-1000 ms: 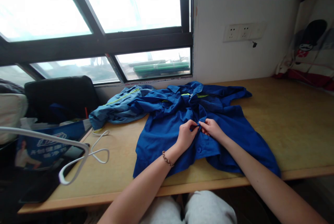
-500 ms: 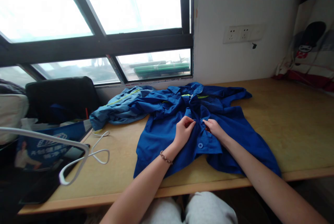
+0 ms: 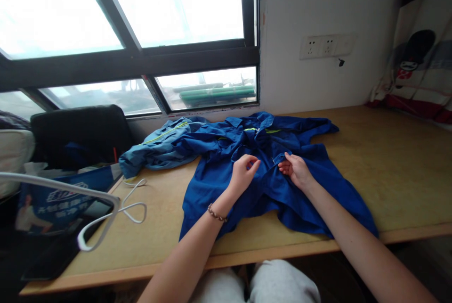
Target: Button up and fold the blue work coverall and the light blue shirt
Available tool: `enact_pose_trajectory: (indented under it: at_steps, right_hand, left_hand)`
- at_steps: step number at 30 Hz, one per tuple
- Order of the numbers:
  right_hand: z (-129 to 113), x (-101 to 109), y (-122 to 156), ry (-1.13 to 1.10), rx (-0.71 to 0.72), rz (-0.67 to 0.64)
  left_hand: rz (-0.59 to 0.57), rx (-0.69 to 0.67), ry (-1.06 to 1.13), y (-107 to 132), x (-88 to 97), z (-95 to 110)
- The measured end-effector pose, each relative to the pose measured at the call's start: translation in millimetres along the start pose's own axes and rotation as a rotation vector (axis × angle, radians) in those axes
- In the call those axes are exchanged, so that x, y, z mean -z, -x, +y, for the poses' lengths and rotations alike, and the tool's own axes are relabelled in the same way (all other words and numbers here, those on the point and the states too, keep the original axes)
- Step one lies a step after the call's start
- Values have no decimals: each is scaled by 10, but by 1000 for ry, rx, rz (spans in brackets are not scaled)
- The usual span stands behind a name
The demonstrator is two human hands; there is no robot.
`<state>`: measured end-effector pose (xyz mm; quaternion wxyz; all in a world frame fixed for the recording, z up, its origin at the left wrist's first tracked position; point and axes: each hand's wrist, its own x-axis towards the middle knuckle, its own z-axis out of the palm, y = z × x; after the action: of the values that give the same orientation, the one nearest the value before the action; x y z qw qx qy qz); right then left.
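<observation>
A blue work jacket (image 3: 212, 192) with a collar lies spread on the table, its front facing up. My right hand (image 3: 298, 171) pinches the edge of the front flap (image 3: 280, 158) between thumb and fingers, with the cloth lifted and folded back. Left of it, my left hand (image 3: 244, 171) hovers close over the other front panel. Its fingers are loosely curled, and no cloth shows between them. A lighter blue garment (image 3: 165, 140) with a yellow-green stripe lies bunched beside the jacket's sleeve.
The wooden table (image 3: 148, 241) runs along a window and wall. A white cable (image 3: 141, 218) loops over its left side. Left of it stand a black chair back (image 3: 81, 133) and a printed blue bag (image 3: 60, 204). A wall socket (image 3: 328, 46) and a curtain (image 3: 416, 58) are at right.
My right hand has moved slightly right and up, turning the flap back; the button near the hem no longer shows. My left hand has come away a little to the left.
</observation>
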<state>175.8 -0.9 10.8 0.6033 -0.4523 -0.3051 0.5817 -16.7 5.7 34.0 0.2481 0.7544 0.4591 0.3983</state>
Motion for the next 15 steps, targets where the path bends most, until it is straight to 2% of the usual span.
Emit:
enact_pose_trajectory:
  at_steps: [3, 5, 7, 9, 11, 13, 15]
  right_hand:
    - [1, -27, 23, 68, 33, -47]
    - [-12, -63, 65, 134, 127, -76]
    - [-28, -111, 133, 279, 311, -84]
    - [-34, -163, 217, 529, 544, -114]
    - [-24, -209, 293, 790, 726, -231]
    - [-4, -240, 341, 942, 807, -380]
    - [11, -252, 360, 986, 828, -449]
  left_hand:
    - [-393, 93, 150, 34, -57, 46]
    - [-543, 190, 230, 44, -81, 28]
    - [-565, 295, 337, 44, -98, -5]
    - [-506, 408, 448, 37, -112, -43]
    - [-457, 510, 547, 27, -122, -82]
    - [-449, 583, 629, 17, -123, -115]
    - [-466, 625, 702, 5, -109, -137]
